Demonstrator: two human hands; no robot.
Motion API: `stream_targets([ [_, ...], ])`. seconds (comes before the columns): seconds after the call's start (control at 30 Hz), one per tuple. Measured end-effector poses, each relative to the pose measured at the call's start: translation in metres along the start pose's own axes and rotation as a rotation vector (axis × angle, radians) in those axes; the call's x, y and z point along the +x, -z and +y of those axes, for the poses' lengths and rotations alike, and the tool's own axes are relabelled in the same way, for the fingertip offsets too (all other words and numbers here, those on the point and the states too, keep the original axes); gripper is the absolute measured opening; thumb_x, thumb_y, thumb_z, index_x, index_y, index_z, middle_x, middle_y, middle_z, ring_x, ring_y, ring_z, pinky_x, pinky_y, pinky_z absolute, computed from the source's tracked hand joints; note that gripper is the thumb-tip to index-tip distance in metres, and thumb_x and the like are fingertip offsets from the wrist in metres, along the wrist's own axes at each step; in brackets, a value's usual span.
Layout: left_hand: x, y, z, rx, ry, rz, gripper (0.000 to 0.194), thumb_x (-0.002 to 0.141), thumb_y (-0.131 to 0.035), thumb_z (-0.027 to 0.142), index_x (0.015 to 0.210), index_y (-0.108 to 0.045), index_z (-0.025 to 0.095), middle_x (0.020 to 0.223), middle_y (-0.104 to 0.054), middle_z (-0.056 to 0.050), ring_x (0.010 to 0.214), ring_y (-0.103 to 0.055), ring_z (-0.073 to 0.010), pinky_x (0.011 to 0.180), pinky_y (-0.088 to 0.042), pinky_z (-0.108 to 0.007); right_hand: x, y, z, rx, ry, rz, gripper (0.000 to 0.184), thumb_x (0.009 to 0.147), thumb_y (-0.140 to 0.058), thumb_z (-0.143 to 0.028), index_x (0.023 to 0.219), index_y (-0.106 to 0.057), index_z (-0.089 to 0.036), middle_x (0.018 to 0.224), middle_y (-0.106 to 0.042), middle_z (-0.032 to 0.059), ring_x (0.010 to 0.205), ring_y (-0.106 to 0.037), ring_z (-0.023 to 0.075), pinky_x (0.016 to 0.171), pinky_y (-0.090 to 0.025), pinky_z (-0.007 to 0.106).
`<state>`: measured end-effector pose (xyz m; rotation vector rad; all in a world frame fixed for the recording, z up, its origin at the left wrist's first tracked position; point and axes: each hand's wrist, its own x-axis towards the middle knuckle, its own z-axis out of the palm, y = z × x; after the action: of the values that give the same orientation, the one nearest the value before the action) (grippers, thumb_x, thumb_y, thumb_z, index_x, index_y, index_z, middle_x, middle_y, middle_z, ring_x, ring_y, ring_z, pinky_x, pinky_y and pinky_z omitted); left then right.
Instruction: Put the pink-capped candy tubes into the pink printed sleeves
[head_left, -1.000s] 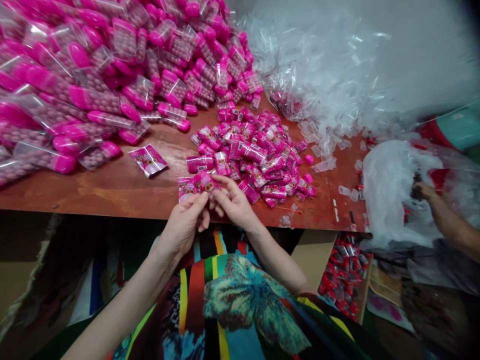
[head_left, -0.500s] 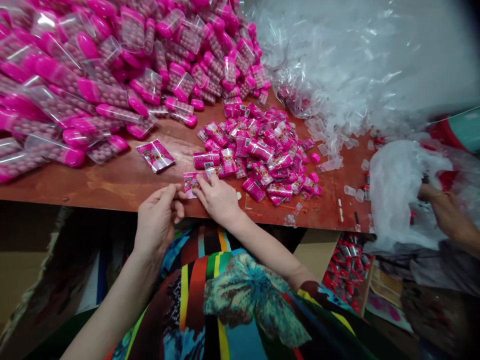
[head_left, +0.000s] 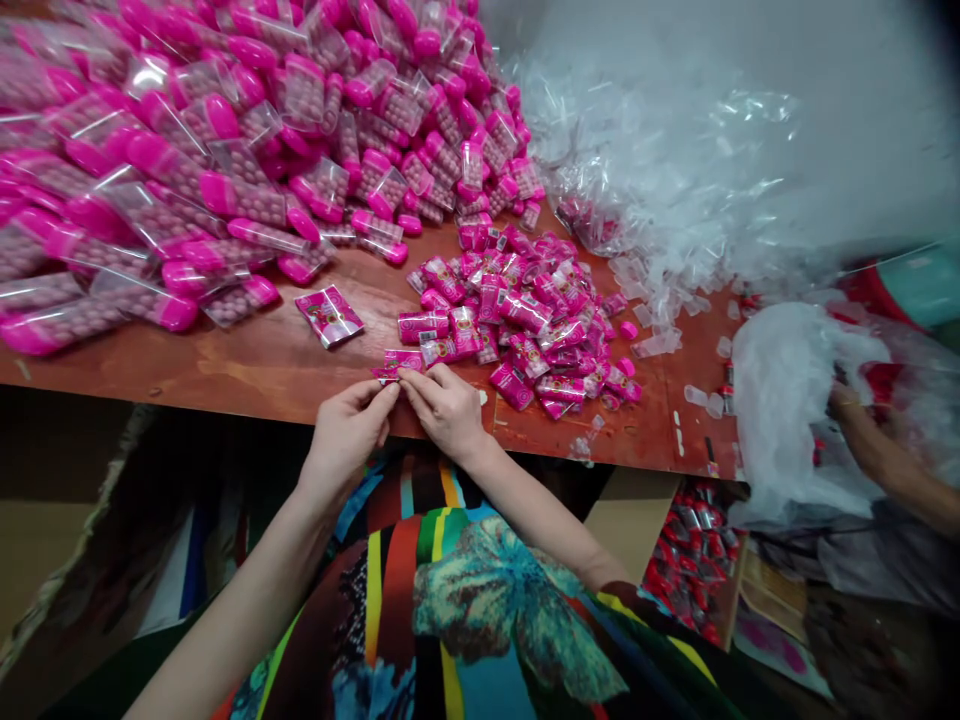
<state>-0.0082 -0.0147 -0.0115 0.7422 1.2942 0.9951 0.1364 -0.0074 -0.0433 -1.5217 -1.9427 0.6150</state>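
Both hands meet at the table's front edge, fingertips close together on a small flat pink printed label. My left hand pinches its near left side between thumb and forefinger. From the right, my right hand pinches at its right side; fingers cover most of the label. Just behind lies another pink printed piece. To the left rests a flat stack of pink printed labels. A heap of small containers in pink printed sleeves sits behind and right of my hands.
Clear bottles with pink caps and pink balls inside are piled at the back left. Clear plastic bags and small clear plastic pieces lie right. A co-worker's hand is beside a whitish bag. Red items fill a box below.
My left hand has moved right and up to the label and now pinches it. My right hand's fingers have drawn together on it from lying over it. The view has shifted slightly.
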Motion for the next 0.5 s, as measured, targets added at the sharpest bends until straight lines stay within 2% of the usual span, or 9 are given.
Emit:
stream_targets([
  [0.13, -0.002, -0.002, -0.002, -0.051, -0.015, -0.006, 0.018, 0.075, -0.075, 0.034, 0.068, -0.066, 0.02, 0.045, -0.045, 0.007, 0.041, -0.036, -0.0069, 0.04, -0.024, -0.02, 0.0001, 0.0032, -0.0062, 0.381, -0.073, 0.073, 0.036, 0.096, -0.055, -0.038, 0.13, -0.058, -0.026, 0.112, -0.058, 0.0062, 0.095, -0.057, 0.0166, 0.083, -0.049, 0.028],
  [0.23, -0.0015, -0.0043, -0.0041, -0.103, -0.001, -0.036, 0.024, 0.074, -0.077, 0.033, 0.061, -0.061, 0.019, 0.045, -0.046, 0.006, 0.042, -0.034, -0.0066, 0.041, -0.023, -0.021, 0.0027, 0.0026, -0.0093, 0.599, -0.159, 0.079, 0.034, 0.094, -0.054, -0.031, 0.128, -0.054, -0.024, 0.107, -0.061, 0.0035, 0.091, -0.058, 0.0147, 0.083, -0.05, 0.027],
  [0.33, -0.0008, -0.0059, -0.0023, -0.126, 0.049, -0.051, 0.026, 0.072, -0.079, 0.034, 0.061, -0.061, 0.018, 0.043, -0.046, 0.006, 0.04, -0.033, -0.0065, 0.039, -0.02, -0.021, 0.0035, 0.0029, -0.0095, 0.652, -0.158, 0.101, 0.024, 0.094, -0.051, -0.026, 0.117, -0.057, -0.022, 0.106, -0.063, 0.0031, 0.094, -0.06, 0.0147, 0.088, -0.049, 0.028],
  [0.5, 0.0003, -0.0053, 0.0043, -0.162, 0.134, -0.116, 0.027, 0.074, -0.077, 0.035, 0.064, -0.062, 0.014, 0.043, -0.049, 0.004, 0.04, -0.036, -0.0054, 0.04, -0.021, -0.02, 0.0011, 0.0078, -0.0098, 0.606, -0.12, 0.069, 0.019, 0.095, -0.048, -0.024, 0.111, -0.057, -0.022, 0.101, -0.065, 0.0024, 0.091, -0.062, 0.0146, 0.084, -0.049, 0.028],
])
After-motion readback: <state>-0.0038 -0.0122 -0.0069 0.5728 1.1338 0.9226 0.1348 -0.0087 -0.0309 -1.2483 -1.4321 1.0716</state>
